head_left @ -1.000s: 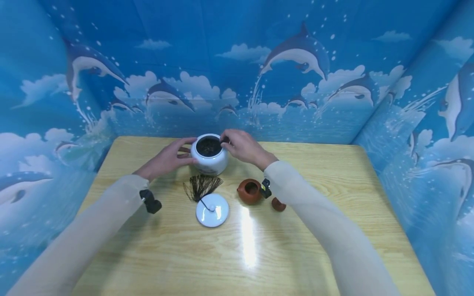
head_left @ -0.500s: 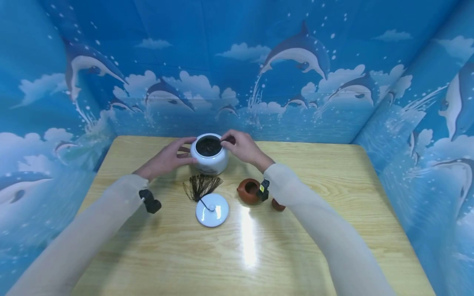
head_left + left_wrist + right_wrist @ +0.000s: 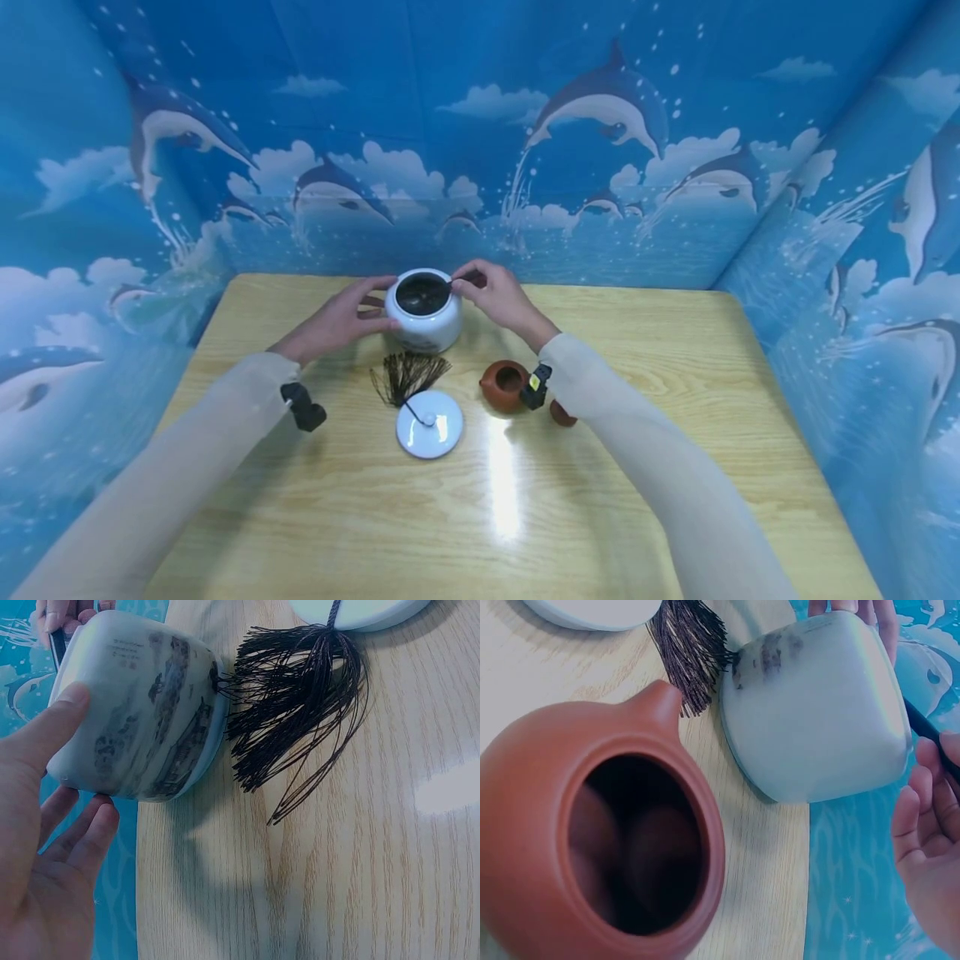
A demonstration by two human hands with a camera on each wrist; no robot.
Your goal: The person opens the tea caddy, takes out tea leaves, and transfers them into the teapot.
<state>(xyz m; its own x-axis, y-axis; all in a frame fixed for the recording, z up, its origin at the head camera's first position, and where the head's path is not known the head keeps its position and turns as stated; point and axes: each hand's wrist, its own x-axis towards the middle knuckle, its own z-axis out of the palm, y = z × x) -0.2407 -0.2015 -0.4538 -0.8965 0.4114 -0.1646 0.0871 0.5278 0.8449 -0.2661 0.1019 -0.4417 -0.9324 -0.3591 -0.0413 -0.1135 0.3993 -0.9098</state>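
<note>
A white porcelain jar [image 3: 426, 332] with a dark printed landscape stands near the table's back edge, its mouth uncovered and dark inside. My left hand [image 3: 345, 321] holds it from the left; in the left wrist view the thumb lies on the near wall and the fingers curve round the side. At the right rim my right hand [image 3: 497, 296] pinches a slim black-handled tool [image 3: 924, 720], whose far end is hidden in the jar. In front lie the jar's white lid [image 3: 427, 437] and a dark brown tassel [image 3: 300, 697], its cord over the lid's knob.
A reddish-brown clay teapot [image 3: 501, 390], uncovered, sits below my right wrist. Beside it a small clay piece [image 3: 562, 415] is partly hidden by my sleeve. Blue dolphin-print cloth [image 3: 480, 125] rises behind the wooden table [image 3: 360, 517] and along both sides.
My right hand has shifted slightly to the right at the jar's rim, with the tool's handle now showing there. The left hand, jar, lid and tassel stay put.
</note>
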